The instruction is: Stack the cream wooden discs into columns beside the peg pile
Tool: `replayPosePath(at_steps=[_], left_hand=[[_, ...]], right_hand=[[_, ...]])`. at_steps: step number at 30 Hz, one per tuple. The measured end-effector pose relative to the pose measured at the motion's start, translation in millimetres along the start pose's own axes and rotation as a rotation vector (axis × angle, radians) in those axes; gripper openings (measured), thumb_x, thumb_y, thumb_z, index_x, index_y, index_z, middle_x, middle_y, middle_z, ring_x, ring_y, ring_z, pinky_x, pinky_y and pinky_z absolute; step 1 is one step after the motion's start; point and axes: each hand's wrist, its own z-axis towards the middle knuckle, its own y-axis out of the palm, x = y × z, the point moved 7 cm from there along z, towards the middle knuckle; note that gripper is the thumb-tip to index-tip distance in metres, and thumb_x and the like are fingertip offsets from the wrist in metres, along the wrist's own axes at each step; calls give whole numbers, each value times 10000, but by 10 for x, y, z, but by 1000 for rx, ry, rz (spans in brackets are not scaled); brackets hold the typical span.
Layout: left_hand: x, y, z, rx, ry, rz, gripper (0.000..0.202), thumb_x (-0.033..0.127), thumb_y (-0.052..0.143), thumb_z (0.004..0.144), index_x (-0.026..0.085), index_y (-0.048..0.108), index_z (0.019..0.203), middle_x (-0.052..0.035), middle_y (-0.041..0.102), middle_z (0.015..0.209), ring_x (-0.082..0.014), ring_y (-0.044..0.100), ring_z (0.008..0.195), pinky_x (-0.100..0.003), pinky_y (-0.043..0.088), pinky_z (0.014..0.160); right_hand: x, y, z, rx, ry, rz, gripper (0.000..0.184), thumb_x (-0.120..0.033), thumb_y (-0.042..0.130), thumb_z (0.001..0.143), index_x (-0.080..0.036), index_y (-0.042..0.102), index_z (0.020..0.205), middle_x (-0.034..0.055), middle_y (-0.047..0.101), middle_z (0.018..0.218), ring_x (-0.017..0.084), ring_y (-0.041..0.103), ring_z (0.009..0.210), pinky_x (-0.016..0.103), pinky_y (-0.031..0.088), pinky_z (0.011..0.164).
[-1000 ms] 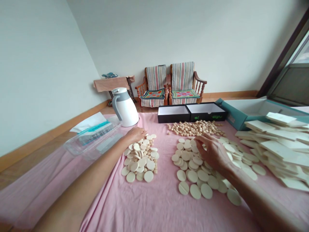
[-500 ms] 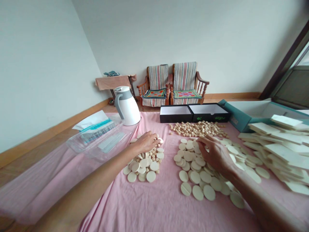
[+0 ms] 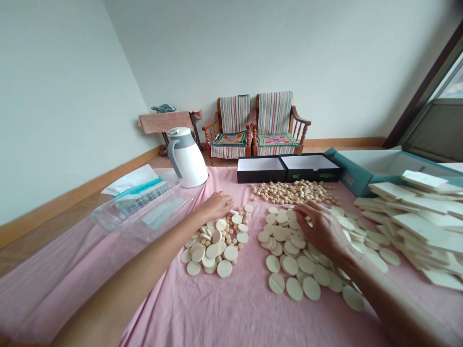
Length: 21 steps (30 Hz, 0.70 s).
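Note:
My left hand [image 3: 218, 205] is at the far edge of a mixed pile of pale wooden discs [image 3: 213, 250] and small wooden beads [image 3: 227, 233]. Its fingers are curled together and point right; what they hold, if anything, is hidden. My right hand [image 3: 320, 226] rests over a wider spread of wooden discs [image 3: 306, 265], fingers bent and thumb tucked below. A thin pale edge shows by its fingertips, but I cannot tell whether it is gripped. Behind this spread lies a heap of small wooden beads [image 3: 294, 192].
Two black open boxes [image 3: 261, 177] and a teal box [image 3: 349, 176] stand at the back. Stacked pale rectangular wooden pieces [image 3: 423, 221] lie at right. On the left are a white jug [image 3: 191, 166] and a clear plastic case [image 3: 126, 212]. A pink cloth [image 3: 231, 308] covers the surface.
My left hand has drawn back to the far left of its pile, and several discs and beads there now show. My right hand has kept its place over the discs.

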Motion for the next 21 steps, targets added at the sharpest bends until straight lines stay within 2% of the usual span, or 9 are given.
replayPosePath(at_steps=[4, 7, 9, 11, 13, 17, 21], left_hand=[[185, 19, -59, -40, 79, -37, 329, 324, 367, 942, 169, 607, 779, -46, 620, 810, -167, 565, 832, -264, 418, 775], [280, -10, -63, -13, 54, -55, 335, 355, 372, 938, 161, 602, 792, -55, 609, 800, -176, 571, 797, -276, 428, 753], [346, -35, -35, 42, 47, -60, 303, 360, 393, 931, 156, 613, 889, -73, 627, 870, -195, 575, 866, -302, 425, 808], [472, -27, 2, 66, 121, -90, 282, 350, 412, 929, 164, 599, 1028, -83, 634, 1007, -203, 563, 976, -319, 403, 885], [615, 9, 32, 45, 210, -125, 277, 335, 417, 930, 184, 582, 1093, -76, 622, 1097, -199, 546, 1046, -325, 382, 936], [764, 50, 69, 10, 234, -116, 197, 293, 478, 891, 192, 619, 985, -74, 615, 1068, -208, 539, 1051, -327, 388, 940], [775, 20, 87, 16, 175, -71, 123, 203, 524, 818, 178, 613, 899, -77, 603, 957, -213, 554, 947, -316, 430, 853]], right_hand=[[-9, -5, 3, -19, 10, 2, 264, -247, 397, 889, -185, 653, 904, 64, 629, 857, 173, 572, 757, 279, 406, 663], [-73, -44, 5, -17, 8, 36, 262, -261, 400, 892, -192, 650, 925, 69, 629, 887, 175, 569, 774, 291, 414, 692], [-215, -53, 5, -53, -46, 76, 258, -288, 419, 889, -194, 639, 986, 81, 628, 966, 187, 567, 847, 311, 417, 754], [-442, -14, -10, -142, -143, 103, 274, -316, 455, 872, -194, 620, 1052, 94, 618, 1044, 208, 548, 941, 343, 400, 829], [-686, 71, -46, -251, -230, 101, 300, -336, 493, 843, -191, 605, 1081, 97, 617, 1064, 227, 523, 997, 375, 370, 881], [-1005, 262, -121, -379, -323, 43, 325, -338, 509, 819, -167, 590, 1083, 115, 605, 1098, 259, 456, 1110, 420, 286, 968], [-935, 345, -131, -410, -245, -55, 188, -290, 496, 824, -162, 608, 903, 103, 619, 974, 243, 485, 1031, 409, 271, 954]])
